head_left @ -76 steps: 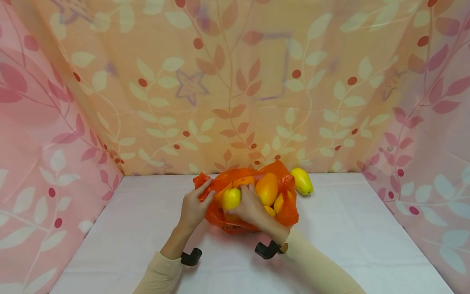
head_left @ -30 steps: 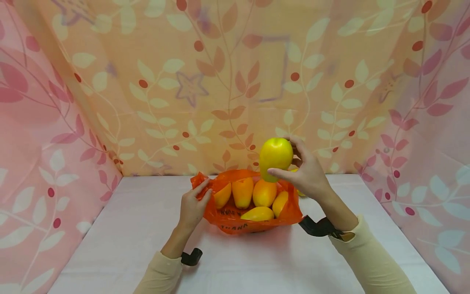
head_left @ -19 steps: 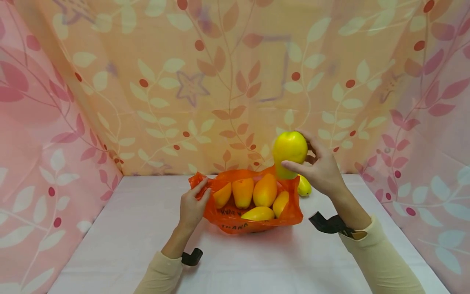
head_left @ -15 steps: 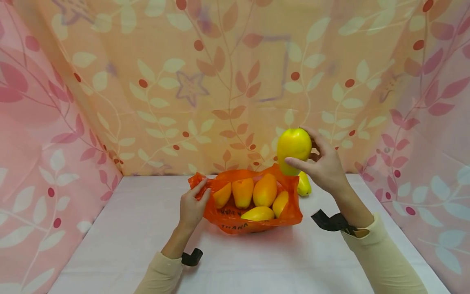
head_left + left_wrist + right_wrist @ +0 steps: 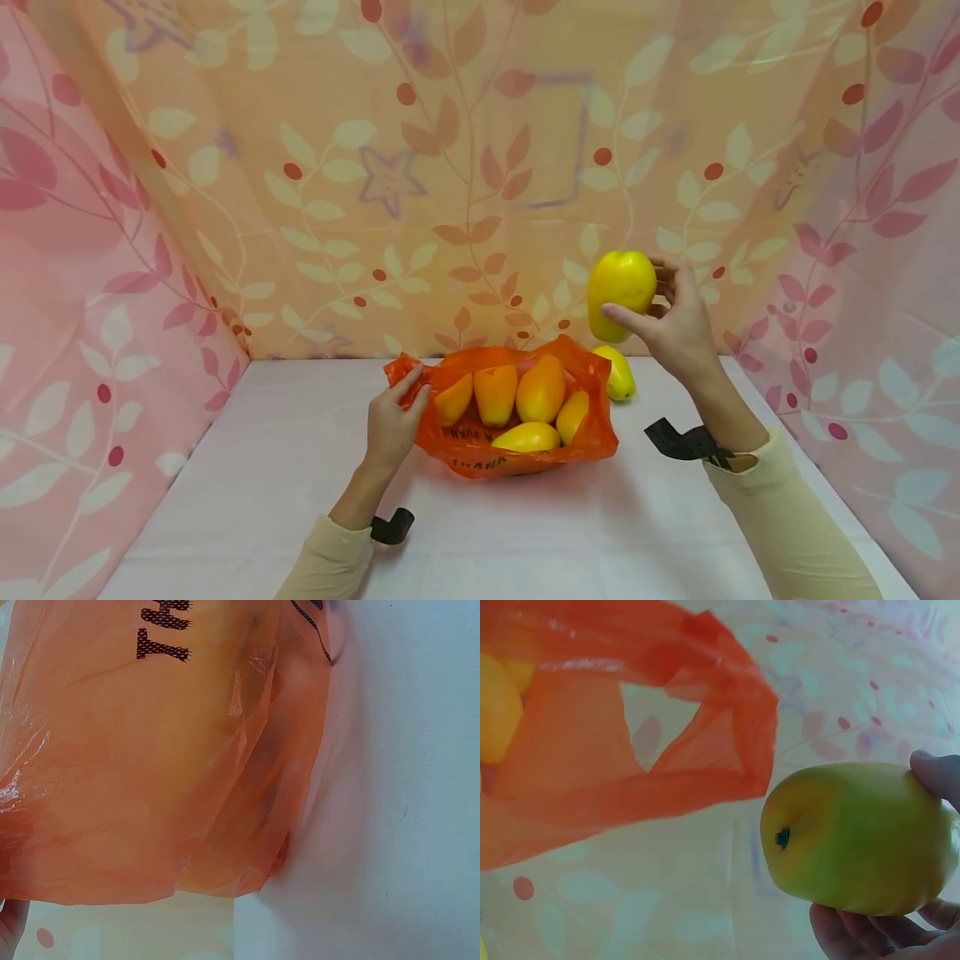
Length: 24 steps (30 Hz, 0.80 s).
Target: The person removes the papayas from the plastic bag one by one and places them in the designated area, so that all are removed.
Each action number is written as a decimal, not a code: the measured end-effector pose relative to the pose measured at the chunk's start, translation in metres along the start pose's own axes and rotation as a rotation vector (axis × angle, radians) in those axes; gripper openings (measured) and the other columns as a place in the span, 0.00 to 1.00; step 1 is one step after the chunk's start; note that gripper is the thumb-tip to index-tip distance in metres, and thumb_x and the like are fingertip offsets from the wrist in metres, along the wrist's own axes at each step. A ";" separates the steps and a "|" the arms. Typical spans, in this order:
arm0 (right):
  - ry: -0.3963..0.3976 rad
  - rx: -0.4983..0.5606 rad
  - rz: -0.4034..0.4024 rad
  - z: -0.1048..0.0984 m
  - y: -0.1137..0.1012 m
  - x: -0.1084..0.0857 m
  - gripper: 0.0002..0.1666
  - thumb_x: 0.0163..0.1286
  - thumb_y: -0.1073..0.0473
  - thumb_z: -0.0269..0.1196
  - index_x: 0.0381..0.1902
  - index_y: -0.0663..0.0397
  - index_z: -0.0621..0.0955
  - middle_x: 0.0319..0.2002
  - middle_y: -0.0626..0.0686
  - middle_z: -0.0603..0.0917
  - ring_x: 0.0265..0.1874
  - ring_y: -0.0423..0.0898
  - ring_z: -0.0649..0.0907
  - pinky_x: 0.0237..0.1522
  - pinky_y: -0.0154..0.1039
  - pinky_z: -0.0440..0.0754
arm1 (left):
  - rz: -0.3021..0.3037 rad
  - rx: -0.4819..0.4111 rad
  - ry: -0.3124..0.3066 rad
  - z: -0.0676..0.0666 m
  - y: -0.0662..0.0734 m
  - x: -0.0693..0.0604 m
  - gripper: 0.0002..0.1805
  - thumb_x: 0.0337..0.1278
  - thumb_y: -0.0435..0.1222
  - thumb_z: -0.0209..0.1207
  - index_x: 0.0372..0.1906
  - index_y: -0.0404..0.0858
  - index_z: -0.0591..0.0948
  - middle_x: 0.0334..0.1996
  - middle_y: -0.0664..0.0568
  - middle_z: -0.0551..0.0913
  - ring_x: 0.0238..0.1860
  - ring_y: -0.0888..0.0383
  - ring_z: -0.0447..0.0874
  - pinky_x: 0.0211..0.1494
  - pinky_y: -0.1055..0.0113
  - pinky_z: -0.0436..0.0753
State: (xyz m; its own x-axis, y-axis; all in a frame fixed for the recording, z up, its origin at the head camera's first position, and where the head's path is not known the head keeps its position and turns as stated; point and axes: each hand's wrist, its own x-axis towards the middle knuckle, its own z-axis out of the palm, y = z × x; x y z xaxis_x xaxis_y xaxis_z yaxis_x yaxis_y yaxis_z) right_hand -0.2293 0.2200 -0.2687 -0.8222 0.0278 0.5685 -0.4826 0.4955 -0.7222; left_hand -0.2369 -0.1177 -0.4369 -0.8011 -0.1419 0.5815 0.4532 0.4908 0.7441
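In the head view an orange plastic bag (image 5: pixel 480 467) lies open on the table with several yellow-orange mangoes (image 5: pixel 541 390) inside. The left hand (image 5: pixel 392 423) pinches the bag's left edge. Above and right of the bag, the right hand (image 5: pixel 678 329) holds a yellow-green mango (image 5: pixel 621 287) in the air between thumb and fingers. The right wrist view shows this mango (image 5: pixel 855 836) with its stem end facing the bag handle (image 5: pixel 754 727), apart from it. Printed letters show on the bag (image 5: pixel 150 750) in the left wrist view, where only a fingertip shows at the lower left.
Another yellow-green mango (image 5: pixel 617 372) lies on the white table (image 5: pixel 300 467) just right of the bag, near the back edge. Patterned cloth (image 5: pixel 465 167) stands behind and at both sides. A black wrist mount (image 5: pixel 392 527) is on the left wrist, another (image 5: pixel 678 440) on the right.
The right hand has taken the yellow-green mango up out of the bag and moved it right and upward. The left hand stays at the bag's edge, shifted slightly left.
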 end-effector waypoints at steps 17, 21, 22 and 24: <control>-0.008 -0.157 0.111 -0.009 0.038 0.018 0.41 0.62 0.49 0.69 0.71 0.48 0.66 0.60 0.60 0.72 0.53 0.54 0.74 0.46 0.32 0.77 | 0.002 0.001 0.006 -0.001 0.000 -0.001 0.20 0.57 0.30 0.64 0.56 0.32 0.82 0.47 0.36 0.86 0.32 0.50 0.84 0.25 0.80 0.76; -0.008 -0.175 0.141 -0.010 0.048 0.019 0.42 0.63 0.47 0.67 0.72 0.47 0.65 0.61 0.60 0.71 0.54 0.56 0.74 0.42 0.29 0.75 | 0.005 -0.013 0.005 -0.001 0.001 -0.001 0.20 0.57 0.30 0.64 0.56 0.31 0.81 0.47 0.36 0.86 0.30 0.50 0.83 0.25 0.81 0.77; -0.010 -0.177 0.150 -0.011 0.051 0.019 0.42 0.64 0.47 0.67 0.72 0.48 0.65 0.62 0.61 0.71 0.54 0.57 0.73 0.43 0.30 0.76 | 0.006 -0.015 0.005 -0.001 0.001 -0.001 0.20 0.57 0.30 0.64 0.56 0.31 0.81 0.47 0.36 0.86 0.30 0.50 0.84 0.26 0.81 0.77; -0.011 -0.178 0.170 -0.011 0.056 0.019 0.43 0.64 0.47 0.66 0.72 0.50 0.64 0.62 0.61 0.70 0.55 0.57 0.73 0.46 0.36 0.78 | 0.009 -0.016 0.003 -0.001 0.001 -0.002 0.20 0.57 0.30 0.64 0.56 0.31 0.81 0.48 0.36 0.86 0.31 0.49 0.85 0.26 0.80 0.77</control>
State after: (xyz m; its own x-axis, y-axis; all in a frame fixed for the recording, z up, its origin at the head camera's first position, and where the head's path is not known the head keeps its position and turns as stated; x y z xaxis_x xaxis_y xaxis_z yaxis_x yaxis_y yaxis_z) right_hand -0.2689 0.2577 -0.2943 -0.8905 0.1150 0.4403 -0.2774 0.6299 -0.7254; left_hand -0.2344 -0.1182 -0.4368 -0.7957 -0.1404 0.5892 0.4665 0.4782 0.7441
